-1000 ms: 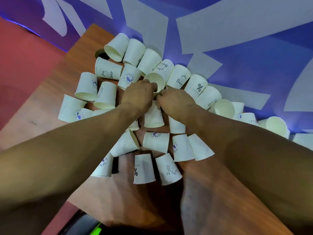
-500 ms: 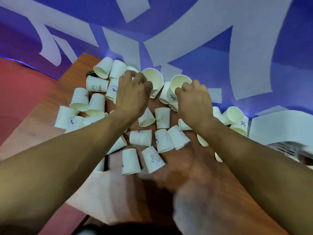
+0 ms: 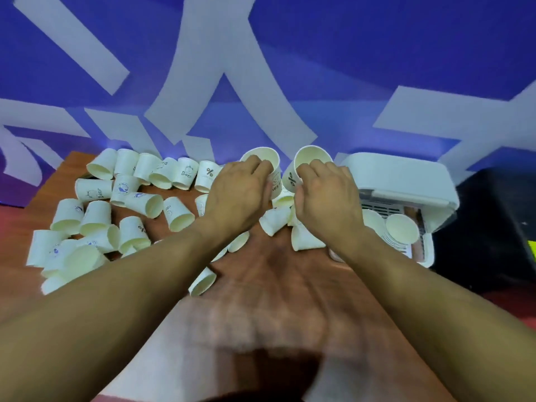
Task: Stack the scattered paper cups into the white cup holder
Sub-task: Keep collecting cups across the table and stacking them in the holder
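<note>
Paper, thin and pale cream: that is what I have in each hand. My left hand has its fingers wrapped round one cup, and my right hand grips another cup marked with a percent sign; both are lifted clear of the pile, mouths tipped up and away from me. I judge them nearly weightless and easy to crush, so the hold belongs on the side wall below the rolled rim, lightly, and a nested pair may stick.

The rest of the cups lie scattered on their sides across the left and middle of the table, several touching. The white holder sits at the table's right end, just beside my right hand, with a few cups already in it, mouths up.

The table is reddish-brown wood, bare near me. Behind it stands a blue wall with broad white strokes; something black sits right of the holder.
</note>
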{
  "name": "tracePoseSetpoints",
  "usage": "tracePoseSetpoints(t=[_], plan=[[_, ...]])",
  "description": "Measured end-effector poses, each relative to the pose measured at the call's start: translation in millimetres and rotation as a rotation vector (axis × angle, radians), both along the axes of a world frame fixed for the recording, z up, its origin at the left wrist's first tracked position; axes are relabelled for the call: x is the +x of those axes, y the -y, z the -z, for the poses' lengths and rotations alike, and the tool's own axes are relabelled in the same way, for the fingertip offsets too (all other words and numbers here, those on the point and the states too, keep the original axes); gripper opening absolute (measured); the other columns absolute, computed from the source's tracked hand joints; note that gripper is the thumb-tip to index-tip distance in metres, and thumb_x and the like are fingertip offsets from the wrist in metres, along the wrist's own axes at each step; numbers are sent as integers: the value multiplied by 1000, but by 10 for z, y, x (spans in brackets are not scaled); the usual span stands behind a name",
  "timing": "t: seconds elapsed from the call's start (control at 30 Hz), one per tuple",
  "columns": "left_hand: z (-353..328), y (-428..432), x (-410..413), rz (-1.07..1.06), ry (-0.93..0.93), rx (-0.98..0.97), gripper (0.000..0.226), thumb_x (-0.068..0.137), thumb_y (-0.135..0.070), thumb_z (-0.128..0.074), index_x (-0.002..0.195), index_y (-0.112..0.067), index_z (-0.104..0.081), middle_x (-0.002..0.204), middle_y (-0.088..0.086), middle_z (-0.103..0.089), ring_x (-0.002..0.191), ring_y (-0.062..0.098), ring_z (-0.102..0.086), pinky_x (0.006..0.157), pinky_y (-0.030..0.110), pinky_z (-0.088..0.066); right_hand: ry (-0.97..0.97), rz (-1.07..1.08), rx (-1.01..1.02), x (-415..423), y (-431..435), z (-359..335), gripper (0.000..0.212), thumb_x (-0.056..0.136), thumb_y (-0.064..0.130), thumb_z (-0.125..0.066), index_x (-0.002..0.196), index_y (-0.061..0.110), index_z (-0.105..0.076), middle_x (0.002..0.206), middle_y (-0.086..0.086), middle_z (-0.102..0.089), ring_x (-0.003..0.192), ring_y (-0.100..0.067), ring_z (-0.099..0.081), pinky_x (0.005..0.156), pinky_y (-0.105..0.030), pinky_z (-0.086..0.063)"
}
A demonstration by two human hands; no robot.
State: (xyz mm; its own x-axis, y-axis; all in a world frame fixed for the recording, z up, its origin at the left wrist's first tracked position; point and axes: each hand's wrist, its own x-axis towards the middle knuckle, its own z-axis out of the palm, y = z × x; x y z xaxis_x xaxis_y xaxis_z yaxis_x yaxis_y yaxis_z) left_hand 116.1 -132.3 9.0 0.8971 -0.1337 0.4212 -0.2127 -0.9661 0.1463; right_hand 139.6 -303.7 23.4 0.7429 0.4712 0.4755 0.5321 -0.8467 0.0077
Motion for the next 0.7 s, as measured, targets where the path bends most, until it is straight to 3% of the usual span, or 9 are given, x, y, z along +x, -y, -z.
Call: tracePoseSetpoints(t=[0.1,0.33,0.5,0.7], plan=[[-67,515,-14,47,2,-2,14,92,-24,-51,93,-11,-56,83,7,-57,63,31,-51,55,33,-30,-8,59,57,-67,572,36,13,79,21,-46,78,11,-55,71,-6,-54,63,-29,-50,61,-35,-36],[-41,1587,30,189,-6,18,10,85,-21,-63,87,-12,-59,76,6,-61,62,29,-55,57,29,-26,-62,193,100,-69,1746,237,7,76,15,-56,78,9,-58,72,-8,-55,65,-32,-52,61,-40,-41],[92,2009,167,269,-95,77,10,83,-20,-65,84,-14,-57,72,5,-61,61,29,-55,53,29,-26,-117,246,39,60,2165,402,7,76,14,-59,80,9,-60,71,-8,-55,65,-32,-53,64,-40,-41],[323,2228,347,316,-213,151,7,84,-18,-60,81,-16,-55,69,5,-56,61,30,-52,55,31,-24,-336,264,-70,181,2273,640,4,71,10,-62,71,12,-58,67,-7,-56,67,-33,-55,67,-41,-43]])
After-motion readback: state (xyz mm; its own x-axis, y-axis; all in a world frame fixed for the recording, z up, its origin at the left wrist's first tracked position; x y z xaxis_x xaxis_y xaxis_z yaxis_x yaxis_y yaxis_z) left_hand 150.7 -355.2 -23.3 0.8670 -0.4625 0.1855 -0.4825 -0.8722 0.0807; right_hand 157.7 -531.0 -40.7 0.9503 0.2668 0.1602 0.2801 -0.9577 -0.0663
